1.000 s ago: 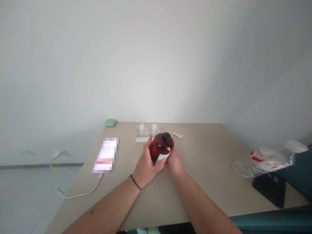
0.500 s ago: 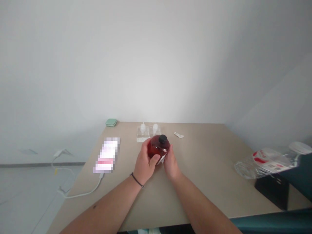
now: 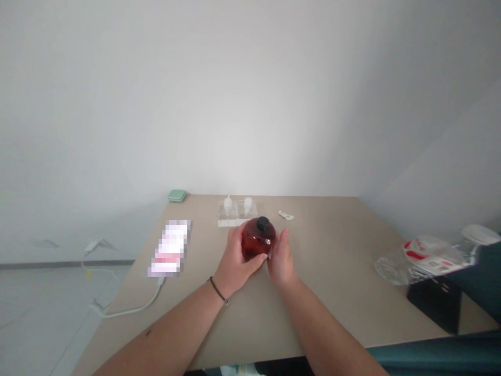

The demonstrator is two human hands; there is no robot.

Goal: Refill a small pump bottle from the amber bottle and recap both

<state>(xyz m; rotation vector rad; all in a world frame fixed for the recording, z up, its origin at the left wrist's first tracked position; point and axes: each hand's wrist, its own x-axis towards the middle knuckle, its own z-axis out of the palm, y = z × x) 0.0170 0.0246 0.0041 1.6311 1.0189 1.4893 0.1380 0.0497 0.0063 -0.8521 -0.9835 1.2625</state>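
Note:
A dark red-brown, see-through bottle (image 3: 256, 243) with a black cap (image 3: 262, 223) stands about upright between my hands, over the middle of the table. My left hand (image 3: 237, 263) wraps its left side, with the thumb lying across the front. Against the right side rests my right hand (image 3: 282, 261), its thumb pointing up and its other fingers partly hidden behind the bottle. Just beyond it is a clear plastic stand (image 3: 228, 223) bearing two small white-topped pieces (image 3: 228, 204). Whether the bottle's base touches the table cannot be made out.
On the left of the table lies a lit phone (image 3: 170, 248), its screen blurred, with a white cable (image 3: 135, 312). A green case (image 3: 177, 196) sits at the back left. A white scrap (image 3: 286, 215) lies beyond my right hand. At right, a clear plastic bottle (image 3: 426, 256) lies by a black box (image 3: 435, 303).
The bottle has turned and come more upright, and its white label no longer shows. My left thumb reaches further right across the front. My right hand has shifted slightly right.

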